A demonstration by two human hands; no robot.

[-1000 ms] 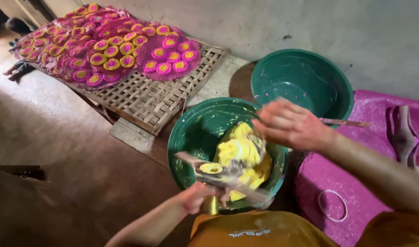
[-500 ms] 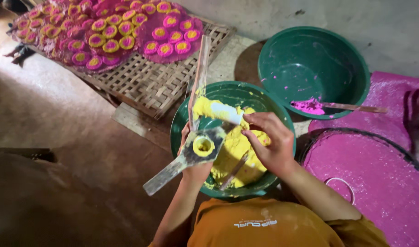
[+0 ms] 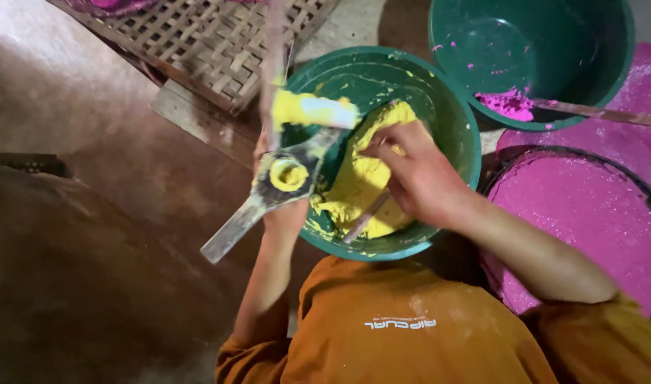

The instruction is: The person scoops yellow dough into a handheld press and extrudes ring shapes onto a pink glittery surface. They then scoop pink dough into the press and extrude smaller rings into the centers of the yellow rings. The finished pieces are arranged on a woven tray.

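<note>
Left hand (image 3: 283, 213) grip around metal mold (image 3: 272, 192); right hand (image 3: 414, 178) fingers curled in green basin (image 3: 460, 114) of yellow paste (image 3: 361, 185).

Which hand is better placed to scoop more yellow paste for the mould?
Right, probably. The right hand is already down in the bowl, fingers on the yellow paste. The left hand is occupied holding the metal mould at the bowl's near rim.
</note>
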